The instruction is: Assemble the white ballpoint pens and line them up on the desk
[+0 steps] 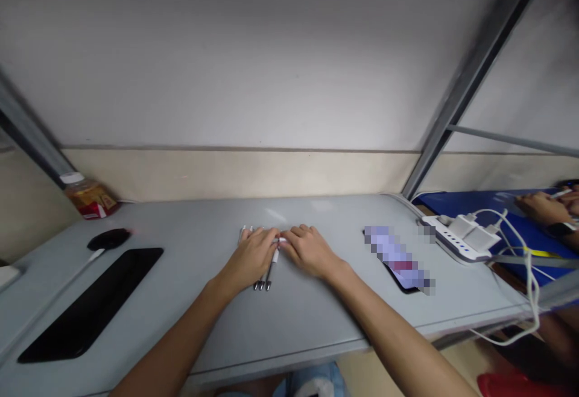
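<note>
At the centre of the frame, both bare hands meet over a pale grey, smooth-topped bench (307, 312). The left hand (253, 255) and the right hand (312, 251) pinch a short, slim white rod (282, 240) between them, thumb and curled fingers of each closed at opposite ends; the rod is small and partly covered, so whether it is a whole pen or one part of a pen is hard to tell. Beneath and just beside the left hand lie slim white pens with dark, shiny ends (268, 282), those ends pointing toward the lower edge of the frame.

The step in hand looks like two-handed fingertip work on the rod, close above the bench. The next move, as I judge it, calls for a firm, level pinch on both sides and a light left palm, since the round pens under it could roll.

Right of centre lies a slim phone with a lit screen (393, 258); at lower left, a long, flat black slab (90, 306). Both are well apart from the hands.
</note>
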### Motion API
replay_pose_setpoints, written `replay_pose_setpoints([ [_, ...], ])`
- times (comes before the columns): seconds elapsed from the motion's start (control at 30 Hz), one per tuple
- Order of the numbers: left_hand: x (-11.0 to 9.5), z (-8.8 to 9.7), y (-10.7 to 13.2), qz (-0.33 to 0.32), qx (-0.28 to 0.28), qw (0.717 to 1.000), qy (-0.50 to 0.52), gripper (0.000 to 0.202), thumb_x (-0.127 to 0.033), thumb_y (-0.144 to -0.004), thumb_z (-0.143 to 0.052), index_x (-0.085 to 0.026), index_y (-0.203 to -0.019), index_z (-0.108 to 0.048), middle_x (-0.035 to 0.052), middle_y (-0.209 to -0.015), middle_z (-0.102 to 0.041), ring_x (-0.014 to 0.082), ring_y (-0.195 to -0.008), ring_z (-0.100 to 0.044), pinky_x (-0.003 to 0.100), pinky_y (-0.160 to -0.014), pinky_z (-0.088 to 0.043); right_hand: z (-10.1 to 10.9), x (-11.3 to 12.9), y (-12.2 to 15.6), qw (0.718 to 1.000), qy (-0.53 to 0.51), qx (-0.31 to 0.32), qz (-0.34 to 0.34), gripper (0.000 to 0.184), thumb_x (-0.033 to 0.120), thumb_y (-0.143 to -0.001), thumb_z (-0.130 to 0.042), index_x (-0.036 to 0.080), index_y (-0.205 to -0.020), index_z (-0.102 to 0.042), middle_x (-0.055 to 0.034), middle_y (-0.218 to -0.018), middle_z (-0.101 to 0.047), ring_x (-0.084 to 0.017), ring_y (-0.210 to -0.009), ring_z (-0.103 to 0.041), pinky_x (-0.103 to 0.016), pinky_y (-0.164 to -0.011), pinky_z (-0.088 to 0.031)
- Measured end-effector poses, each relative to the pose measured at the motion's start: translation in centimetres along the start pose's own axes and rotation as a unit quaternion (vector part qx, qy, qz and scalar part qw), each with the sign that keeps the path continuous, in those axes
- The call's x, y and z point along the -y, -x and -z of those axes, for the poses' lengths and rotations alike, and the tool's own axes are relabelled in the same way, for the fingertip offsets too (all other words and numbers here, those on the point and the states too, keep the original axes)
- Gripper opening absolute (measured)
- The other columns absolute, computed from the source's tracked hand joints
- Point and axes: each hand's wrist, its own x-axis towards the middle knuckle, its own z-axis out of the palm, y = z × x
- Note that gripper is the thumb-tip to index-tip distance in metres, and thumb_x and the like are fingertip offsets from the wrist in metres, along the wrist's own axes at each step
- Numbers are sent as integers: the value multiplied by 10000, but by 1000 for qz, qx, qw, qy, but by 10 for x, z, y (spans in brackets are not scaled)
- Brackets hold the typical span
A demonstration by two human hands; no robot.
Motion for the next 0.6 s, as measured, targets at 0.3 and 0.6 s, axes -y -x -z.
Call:
replay_pose_setpoints([
  [0.3, -1, -3, -1, -14, -13, 998, -53, 268, -205, -970, -304, -205, -853, -545, 40, -841, -622, 210, -839, -519, 359, -757, -303, -6, 3, -3, 1000, -8, -1, -25, 152, 206, -949, -442, 185, -1045, -558, -65, -940, -627, -179, -808, -538, -284, -719, -338],
  [0.6, -8, 3, 1, 22, -14, 999, -28, 277, -300, -974, -312, -217, -893, -564, 40, -846, -634, 218, -860, -515, 385, -814, -319, -10, 3, -3, 999, -20, -38, -18, 167, 208, -952, -437, 200, -1035, -582, -61, -966, -610, -187, -869, -525, -299, -762, -343],
])
